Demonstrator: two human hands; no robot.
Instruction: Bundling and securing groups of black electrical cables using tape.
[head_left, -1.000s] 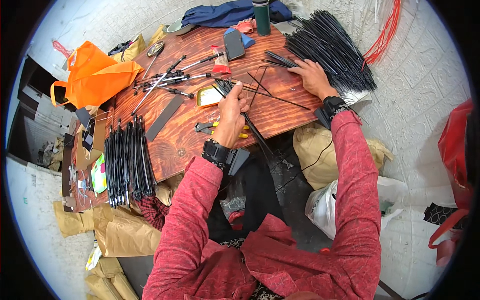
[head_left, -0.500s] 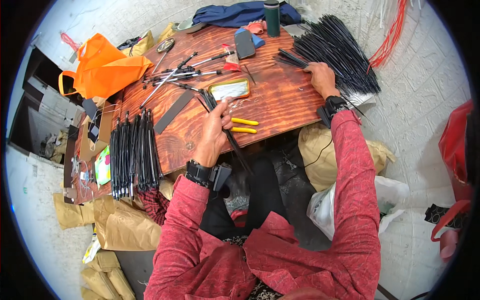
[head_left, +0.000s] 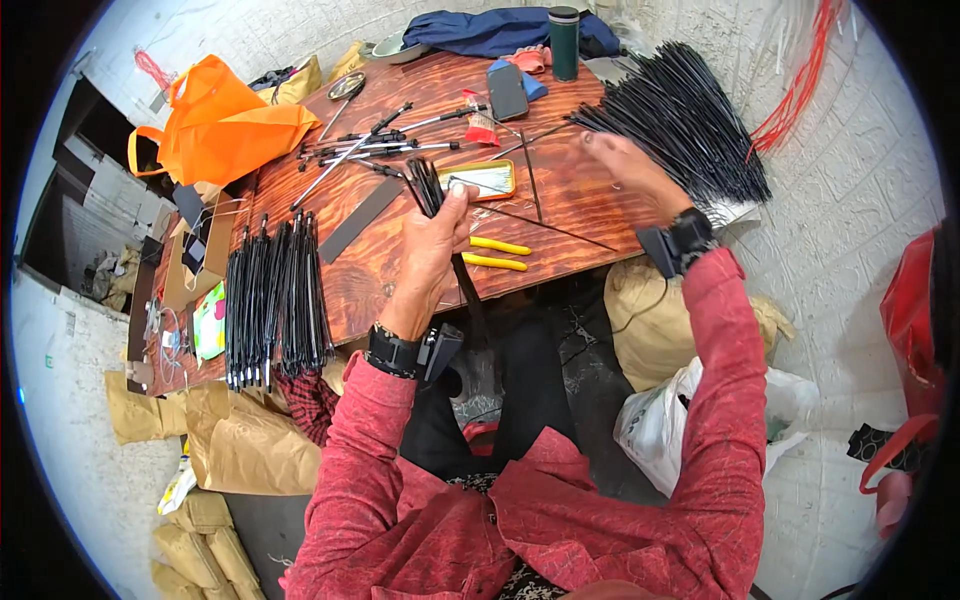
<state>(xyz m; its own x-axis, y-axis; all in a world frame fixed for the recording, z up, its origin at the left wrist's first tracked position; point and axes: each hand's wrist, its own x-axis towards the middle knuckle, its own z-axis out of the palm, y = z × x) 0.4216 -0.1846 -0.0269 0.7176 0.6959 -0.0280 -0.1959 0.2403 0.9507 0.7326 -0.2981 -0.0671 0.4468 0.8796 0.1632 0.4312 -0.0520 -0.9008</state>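
Observation:
My left hand (head_left: 436, 236) is closed round a bundle of thin black rods (head_left: 426, 182), held tilted over the table's near edge, its lower ends hanging below. Beside that bundle sits a yellow-rimmed tin (head_left: 508, 181) with small white sticks in it. My right hand (head_left: 630, 168) hovers at the near side of a large pile of black rods (head_left: 685, 120), fingers stretched out and apparently holding nothing. Loose rods (head_left: 531, 178) lie scattered between my hands. Yellow-handled pliers (head_left: 497, 262) rest near the table edge, right of my left hand.
Telescopic rods (head_left: 375, 150) lie jumbled on the wooden table (head_left: 560, 215), near a phone (head_left: 508, 92) and a dark green flask (head_left: 564, 45). Bundled black rods (head_left: 275, 300) stand out over the left edge. An orange bag (head_left: 225, 125) and an open carton (head_left: 190, 270) sit at left.
My right hand has come off the pile, its fingers straightening. Several loose rods now lie across the table between the hands. My left hand keeps its bundle, now turned more upright.

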